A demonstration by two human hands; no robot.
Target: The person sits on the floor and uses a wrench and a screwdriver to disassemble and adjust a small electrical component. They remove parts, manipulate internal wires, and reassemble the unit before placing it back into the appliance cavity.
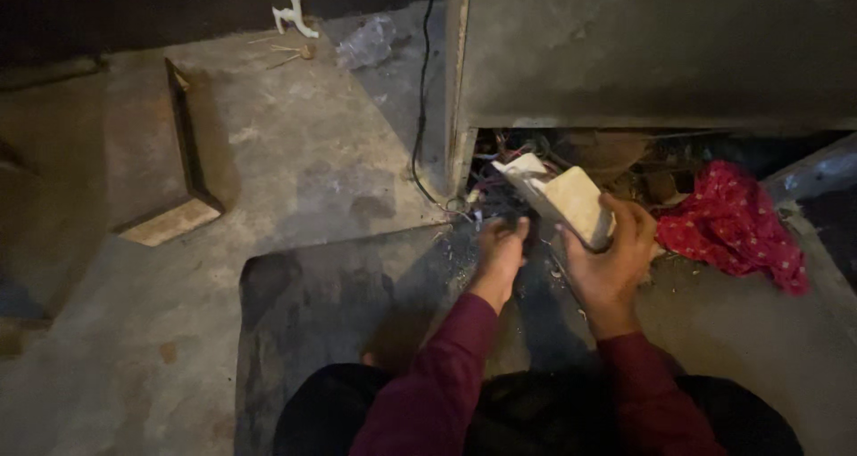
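Observation:
My right hand [614, 258] grips a pale, cream-coloured block-shaped part [561, 197] and holds it tilted just above the floor, in front of a dark opening. My left hand [502, 249] reaches down beside it, fingers pointing toward a tangle of thin wires [489, 181] at the opening's lower left. Whether its fingers pinch anything is hidden by shadow. Both arms wear dark red sleeves.
A red patterned cloth [734, 224] lies right of my hands. A large grey panel [661, 50] stands above the opening. A black cable [422, 108] runs down its left edge. A wooden block [171, 219], a crumpled plastic bottle [366, 42] and a white pipe fitting [293, 16] lie on the concrete floor.

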